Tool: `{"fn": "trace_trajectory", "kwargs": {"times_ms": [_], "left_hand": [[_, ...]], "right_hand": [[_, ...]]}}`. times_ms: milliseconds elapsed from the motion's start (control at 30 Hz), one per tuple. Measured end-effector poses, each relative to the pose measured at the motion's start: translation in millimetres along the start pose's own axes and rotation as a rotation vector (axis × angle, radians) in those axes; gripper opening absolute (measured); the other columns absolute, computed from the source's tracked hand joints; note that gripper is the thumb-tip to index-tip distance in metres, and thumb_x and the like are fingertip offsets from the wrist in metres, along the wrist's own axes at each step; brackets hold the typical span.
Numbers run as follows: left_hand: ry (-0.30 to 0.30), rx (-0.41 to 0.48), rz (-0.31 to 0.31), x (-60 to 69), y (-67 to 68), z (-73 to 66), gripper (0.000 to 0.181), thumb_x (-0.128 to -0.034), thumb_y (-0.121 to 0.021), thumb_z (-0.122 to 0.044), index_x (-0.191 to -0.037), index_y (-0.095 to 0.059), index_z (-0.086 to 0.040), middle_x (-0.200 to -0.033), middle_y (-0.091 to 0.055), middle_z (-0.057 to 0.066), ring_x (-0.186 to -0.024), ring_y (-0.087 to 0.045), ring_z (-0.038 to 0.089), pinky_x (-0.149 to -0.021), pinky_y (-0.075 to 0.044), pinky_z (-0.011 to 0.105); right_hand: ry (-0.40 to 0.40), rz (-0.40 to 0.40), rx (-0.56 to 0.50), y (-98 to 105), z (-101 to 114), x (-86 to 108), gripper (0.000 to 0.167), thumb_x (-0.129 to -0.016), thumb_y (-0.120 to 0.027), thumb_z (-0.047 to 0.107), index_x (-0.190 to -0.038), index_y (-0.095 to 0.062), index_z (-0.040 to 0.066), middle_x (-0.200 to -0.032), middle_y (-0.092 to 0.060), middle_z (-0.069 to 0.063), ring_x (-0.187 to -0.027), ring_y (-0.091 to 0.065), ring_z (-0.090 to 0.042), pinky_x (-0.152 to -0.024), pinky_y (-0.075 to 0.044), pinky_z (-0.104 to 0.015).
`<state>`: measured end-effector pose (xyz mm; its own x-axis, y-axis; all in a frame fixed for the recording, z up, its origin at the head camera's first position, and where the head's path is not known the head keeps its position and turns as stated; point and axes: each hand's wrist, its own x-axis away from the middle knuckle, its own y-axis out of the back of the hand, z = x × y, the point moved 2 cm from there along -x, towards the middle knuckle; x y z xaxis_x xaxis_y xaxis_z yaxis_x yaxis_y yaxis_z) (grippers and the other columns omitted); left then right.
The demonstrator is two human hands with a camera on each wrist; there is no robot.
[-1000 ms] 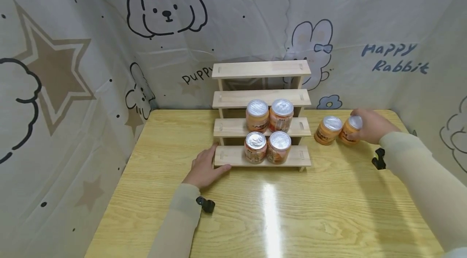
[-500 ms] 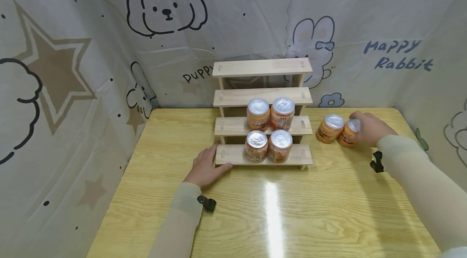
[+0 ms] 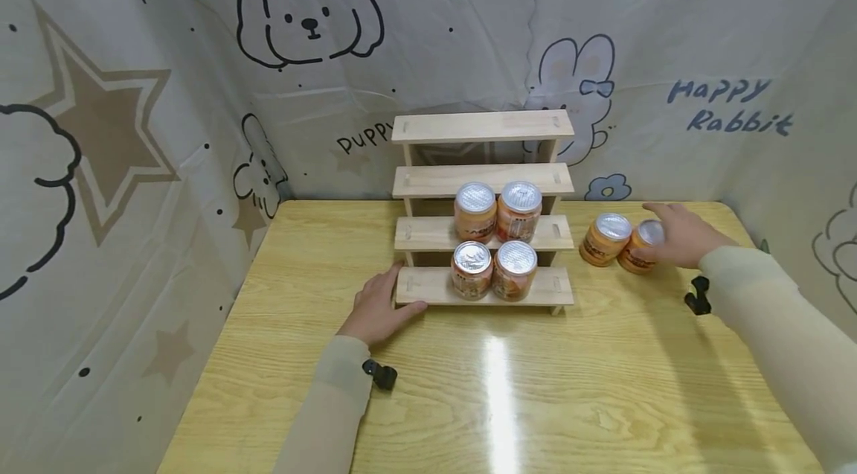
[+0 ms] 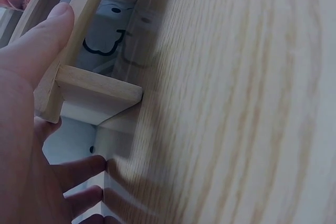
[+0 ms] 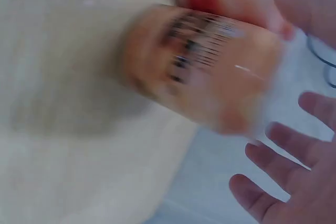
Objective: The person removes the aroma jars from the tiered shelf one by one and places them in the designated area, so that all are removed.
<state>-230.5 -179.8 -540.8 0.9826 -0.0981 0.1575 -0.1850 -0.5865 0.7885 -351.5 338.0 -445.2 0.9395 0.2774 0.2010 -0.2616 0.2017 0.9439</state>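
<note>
A four-tier wooden display rack (image 3: 483, 232) stands on the table. My left hand (image 3: 375, 308) rests against the left end of its lowest tier. In the left wrist view, the thumb (image 4: 62, 17) lies over the board while the other fingers extend past its end to the tabletop. At the right, two orange jars with silver lids stand side by side: a left jar (image 3: 605, 239) and a right jar (image 3: 641, 254). My right hand (image 3: 684, 236) is beside the right jar. In the right wrist view, its spread fingers stand apart from the blurred jar (image 5: 205, 66).
Two similar jars stand on the lowest tier, a left one (image 3: 472, 277) and a right one (image 3: 515, 277). The second tier carries another pair, a left jar (image 3: 475, 217) and a right jar (image 3: 521, 217). A printed curtain (image 3: 462, 57) hangs behind the table (image 3: 428, 399).
My right hand has loosened from the right jar, and its fingers have spread. That jar has shifted slightly to stand against its neighbour. My left hand stays at the rack.
</note>
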Motion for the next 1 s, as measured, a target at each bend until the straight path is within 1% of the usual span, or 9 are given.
{"fn": "trace_trajectory", "kwargs": {"times_ms": [67,200,267,367,500,633,733,867,1000], "left_hand": [[0.001,0.002,-0.001,0.2,-0.1,0.4,0.105,-0.0850,-0.060,-0.076,-0.164,-0.013,-0.024,-0.162,-0.031,0.011,-0.149,-0.023,0.034,-0.119,-0.018,0.057],[-0.001,0.005,-0.005,0.6,0.5,1.0,0.106,-0.0841,-0.059,-0.078,-0.164,-0.014,-0.024,-0.162,-0.031,0.011,-0.149,-0.024,0.034,-0.119,-0.018,0.057],[-0.003,0.007,-0.011,0.9,1.1,0.9,0.106,-0.0838,-0.059,-0.078,-0.164,-0.015,-0.024,-0.162,-0.031,0.011,-0.149,-0.024,0.034,-0.119,-0.018,0.058],[0.000,0.007,-0.014,1.2,1.5,0.8,0.106,-0.0836,-0.059,-0.078,-0.164,-0.015,-0.024,-0.163,-0.031,0.011,-0.149,-0.024,0.034,-0.119,-0.018,0.057],[0.004,0.009,-0.008,1.2,0.0,1.7,0.106,-0.0829,-0.058,-0.080,-0.164,-0.015,-0.025,-0.163,-0.030,0.010,-0.150,-0.023,0.034,-0.119,-0.018,0.057],[0.007,0.015,-0.008,1.4,-1.3,2.7,0.106,-0.0828,-0.058,-0.079,-0.164,-0.015,-0.026,-0.163,-0.030,0.009,-0.150,-0.023,0.033,-0.119,-0.018,0.056],[0.010,0.008,-0.008,1.5,-1.7,2.7,0.105,-0.0832,-0.058,-0.079,-0.164,-0.014,-0.027,-0.163,-0.030,0.009,-0.150,-0.023,0.033,-0.119,-0.018,0.056],[0.011,0.014,-0.011,2.1,-1.2,1.6,0.105,-0.0837,-0.058,-0.078,-0.164,-0.014,-0.027,-0.163,-0.030,0.009,-0.150,-0.022,0.033,-0.120,-0.018,0.055],[0.011,0.015,-0.012,3.3,-1.2,0.9,0.105,-0.0836,-0.059,-0.078,-0.164,-0.015,-0.026,-0.163,-0.030,0.010,-0.150,-0.022,0.034,-0.120,-0.018,0.056]], "right_hand": [[0.027,0.007,-0.003,13,7,2.3,0.098,-0.091,-0.070,0.050,-0.154,-0.024,-0.009,-0.149,-0.026,-0.042,-0.132,-0.029,-0.062,-0.103,-0.028,-0.075],[0.080,-0.018,-0.010,39,22,3.7,0.092,-0.096,-0.065,0.047,-0.156,-0.021,-0.006,-0.154,-0.024,-0.039,-0.136,-0.026,-0.060,-0.106,-0.024,-0.074],[0.100,-0.045,0.003,48,31,1.6,0.093,-0.096,-0.063,0.052,-0.156,-0.022,-0.005,-0.154,-0.025,-0.037,-0.137,-0.026,-0.059,-0.108,-0.024,-0.073],[0.110,-0.067,0.024,56,49,-2.2,0.096,-0.094,-0.060,0.062,-0.157,-0.025,-0.002,-0.155,-0.027,-0.036,-0.138,-0.027,-0.057,-0.108,-0.023,-0.073],[0.131,-0.069,0.066,63,77,-5.7,0.100,-0.091,-0.058,0.069,-0.157,-0.027,0.001,-0.155,-0.028,-0.034,-0.139,-0.028,-0.055,-0.109,-0.024,-0.072],[0.183,-0.074,0.093,67,108,-8.2,0.101,-0.090,-0.059,0.070,-0.157,-0.029,0.001,-0.155,-0.031,-0.032,-0.139,-0.031,-0.053,-0.110,-0.026,-0.070],[0.228,-0.081,0.101,68,130,-10.9,0.099,-0.090,-0.060,0.070,-0.156,-0.031,0.003,-0.154,-0.034,-0.030,-0.138,-0.034,-0.051,-0.109,-0.029,-0.068],[0.303,-0.083,0.091,67,152,-15.1,0.097,-0.089,-0.063,0.068,-0.157,-0.032,0.007,-0.152,-0.037,-0.027,-0.136,-0.039,-0.048,-0.108,-0.033,-0.067],[0.365,-0.064,0.069,66,171,-17.4,0.097,-0.088,-0.066,0.065,-0.158,-0.030,0.010,-0.151,-0.038,-0.026,-0.132,-0.043,-0.046,-0.105,-0.037,-0.066]]}}
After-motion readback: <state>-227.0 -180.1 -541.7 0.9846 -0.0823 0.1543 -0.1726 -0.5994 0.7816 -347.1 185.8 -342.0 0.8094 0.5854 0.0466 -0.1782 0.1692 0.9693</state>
